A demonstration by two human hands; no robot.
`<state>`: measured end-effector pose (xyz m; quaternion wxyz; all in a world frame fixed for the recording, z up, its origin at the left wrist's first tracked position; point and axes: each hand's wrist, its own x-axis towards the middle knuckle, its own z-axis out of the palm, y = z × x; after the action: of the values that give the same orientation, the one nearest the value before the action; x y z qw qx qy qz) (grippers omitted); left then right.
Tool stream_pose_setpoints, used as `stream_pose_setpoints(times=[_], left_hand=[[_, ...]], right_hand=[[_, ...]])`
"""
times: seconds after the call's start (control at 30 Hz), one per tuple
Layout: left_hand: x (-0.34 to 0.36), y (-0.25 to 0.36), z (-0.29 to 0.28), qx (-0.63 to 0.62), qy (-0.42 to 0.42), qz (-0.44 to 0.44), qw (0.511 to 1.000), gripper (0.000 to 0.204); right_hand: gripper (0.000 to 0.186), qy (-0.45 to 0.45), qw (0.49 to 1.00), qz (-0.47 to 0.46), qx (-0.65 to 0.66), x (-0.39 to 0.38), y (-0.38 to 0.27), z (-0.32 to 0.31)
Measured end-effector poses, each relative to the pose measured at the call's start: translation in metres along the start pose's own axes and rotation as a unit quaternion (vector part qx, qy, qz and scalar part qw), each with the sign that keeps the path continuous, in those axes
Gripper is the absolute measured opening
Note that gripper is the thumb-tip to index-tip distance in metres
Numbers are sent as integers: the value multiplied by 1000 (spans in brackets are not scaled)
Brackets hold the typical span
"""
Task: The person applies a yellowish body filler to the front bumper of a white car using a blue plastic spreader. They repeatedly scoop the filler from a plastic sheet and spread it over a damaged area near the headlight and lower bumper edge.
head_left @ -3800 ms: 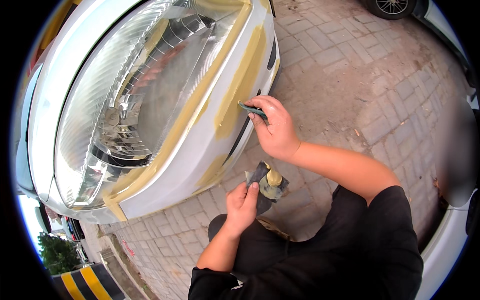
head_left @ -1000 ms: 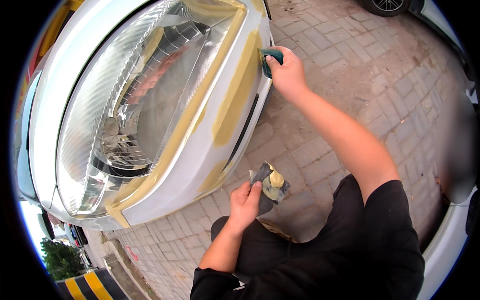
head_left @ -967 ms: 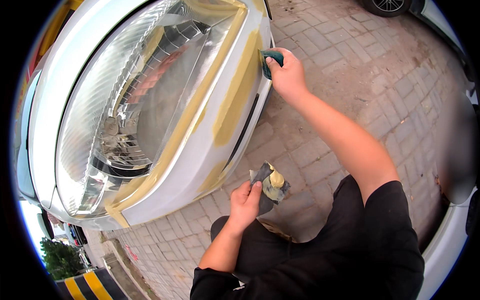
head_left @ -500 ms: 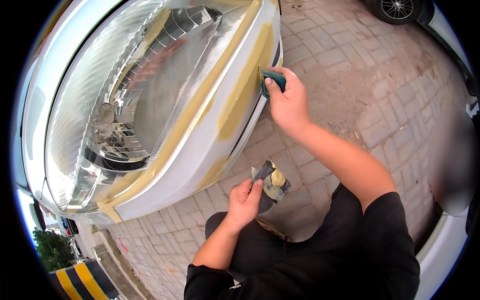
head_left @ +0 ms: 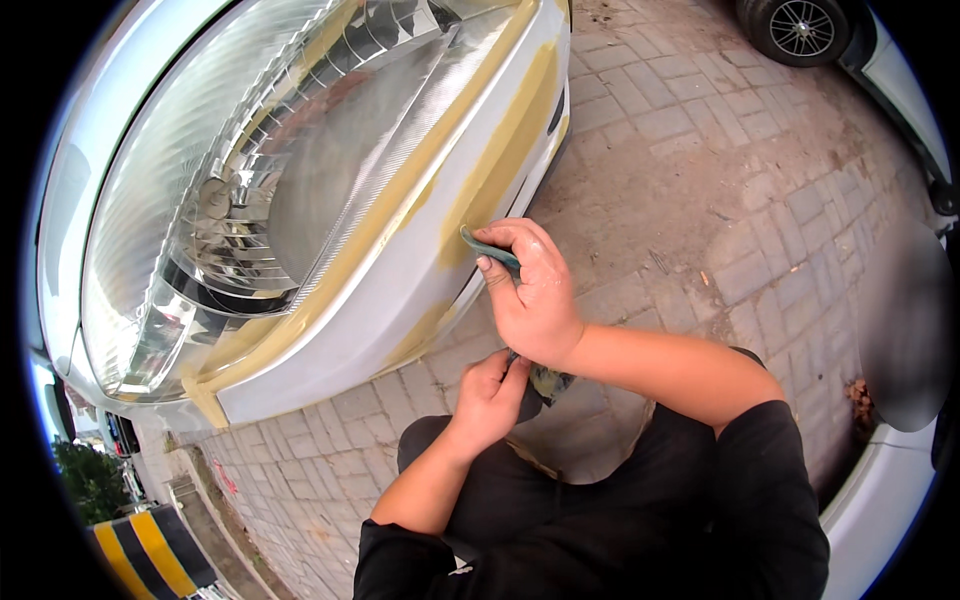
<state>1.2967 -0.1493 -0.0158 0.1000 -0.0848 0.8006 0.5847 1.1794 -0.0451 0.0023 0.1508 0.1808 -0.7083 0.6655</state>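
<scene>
- Risks dirtying the headlight (head_left: 250, 200) past its tape (head_left: 357, 247), through a slip of the green scraper (head_left: 490, 248).
- Pinches a dark smeared sheet (head_left: 553, 383) in the left hand (head_left: 490, 395); may smudge the right arm (head_left: 670, 370), close above and partly hiding it.
- Pinches the scraper in the right hand (head_left: 535, 295) at the bumper's (head_left: 340, 338) yellow putty (head_left: 500, 165), contact impossible to judge; may gouge through uneven pressure.
- Far right: a car wheel (head_left: 802, 28), well apart.

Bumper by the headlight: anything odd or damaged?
Yes: uneven tan patches break up the white bumper; the right hand holds a green spreader near the longest one's lower end. I can't make out a dent or crack. The dark blur at the right edge is unidentifiable.
</scene>
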Motion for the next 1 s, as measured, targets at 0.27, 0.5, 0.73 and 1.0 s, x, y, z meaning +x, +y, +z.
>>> stream_pose_setpoints(times=[0.27,0.5,0.73,1.0], left_hand=[[-2,15,3,51,9,-20,998,28],[-4,4,10,51,24,-31,998,31],[-5,-19,2,32,29,-47,998,32],[-2,-4,1,45,2,-45,998,33]], right_hand=[[15,-25,998,-27,49,33,3,-38],[22,141,984,96,-52,165,93,-102],[24,76,990,112,26,173,94,-85],[20,52,995,76,31,119,72,-62]])
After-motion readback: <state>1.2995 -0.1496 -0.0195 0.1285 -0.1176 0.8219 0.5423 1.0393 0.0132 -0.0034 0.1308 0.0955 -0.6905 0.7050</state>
